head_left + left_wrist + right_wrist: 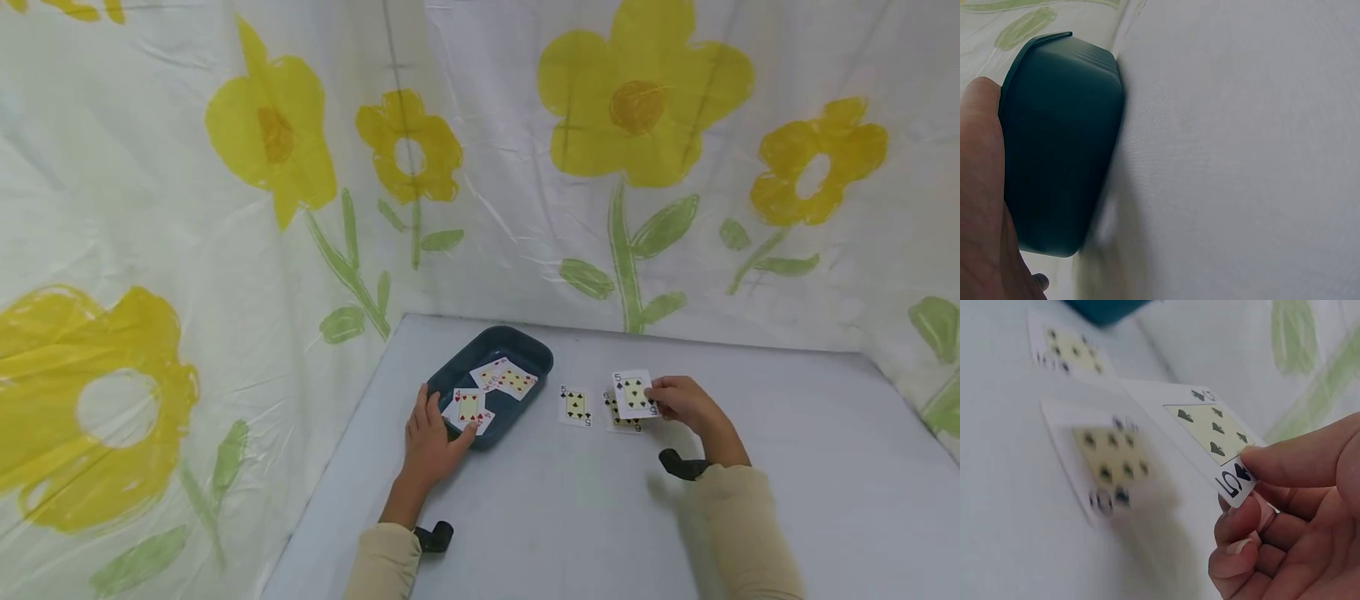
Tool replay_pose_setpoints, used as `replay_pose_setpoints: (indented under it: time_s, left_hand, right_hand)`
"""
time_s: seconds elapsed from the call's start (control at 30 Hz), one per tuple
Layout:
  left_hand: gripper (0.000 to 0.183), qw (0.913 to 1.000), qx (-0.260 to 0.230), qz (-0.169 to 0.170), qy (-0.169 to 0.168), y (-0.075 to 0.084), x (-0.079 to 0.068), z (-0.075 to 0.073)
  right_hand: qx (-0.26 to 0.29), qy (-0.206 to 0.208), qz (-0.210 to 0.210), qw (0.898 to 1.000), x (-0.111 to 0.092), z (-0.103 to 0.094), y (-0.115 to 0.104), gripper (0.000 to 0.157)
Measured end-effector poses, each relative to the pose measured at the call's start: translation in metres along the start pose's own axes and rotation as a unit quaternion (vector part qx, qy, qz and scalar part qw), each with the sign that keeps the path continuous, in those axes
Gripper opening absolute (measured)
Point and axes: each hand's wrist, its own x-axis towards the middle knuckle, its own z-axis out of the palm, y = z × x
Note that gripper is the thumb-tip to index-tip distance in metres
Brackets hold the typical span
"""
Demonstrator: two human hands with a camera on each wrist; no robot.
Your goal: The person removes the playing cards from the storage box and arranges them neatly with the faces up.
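My left hand (433,446) grips the near left end of a dark teal plastic tray (538,343), thumb at the near rim and fingers along the left side. In the left wrist view, the tray's outer wall (1060,144) faces the camera. Several red-suited playing cards (468,407) lie overlapping inside it. My right hand (684,404) pinches a five of spades (1213,428) by one corner, between thumb and fingers. That card is held above a black-suited six (1113,456) on the table and partly covers it in the head view. Left of these lies a black-suited five (576,407).
The white-covered table (555,517) reaches back to a hanging cloth (495,250) printed with yellow flowers, which also runs along the left side. Black wrist straps (682,464) sit on both arms, below the hands.
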Motion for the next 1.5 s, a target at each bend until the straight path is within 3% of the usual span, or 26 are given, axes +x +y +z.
replay_pose_setpoints:
  time_s: [0.17, 0.33, 0.6, 0.9, 1.13, 1.5]
  left_hand:
    - [0.092, 1.0000, 0.006, -0.004, 0.005, -0.003, -0.002, 0.001]
    - [0.091, 1.0000, 0.002, -0.006, 0.005, -0.002, -0.003, -0.001]
    - [0.092, 1.0000, 0.003, -0.006, -0.002, 0.000, -0.001, -0.004]
    - [0.092, 0.9998, 0.004, -0.015, -0.010, 0.000, 0.001, -0.004]
    - [0.091, 1.0000, 0.003, -0.001, 0.006, 0.000, 0.002, -0.004]
    - [0.092, 1.0000, 0.005, -0.004, 0.005, -0.002, -0.001, 0.000]
  right_hand:
    - [-0.047, 0.026, 0.031, 0.998, -0.006, -0.022, 0.024, 0.035]
    - [-0.110, 0.050, 0.044, 0.992, -0.006, -0.031, 0.036, 0.035]
    - [-0.246, 0.074, 0.051, 0.965, -0.011, -0.030, 0.029, 0.034]
    - [-0.283, 0.072, 0.062, 0.954, -0.012, -0.026, 0.024, 0.038]
    - [-0.325, 0.097, 0.059, 0.939, -0.011, -0.022, 0.023, 0.039]
    - [-0.286, 0.088, 0.046, 0.953, -0.016, -0.024, 0.030, 0.035]
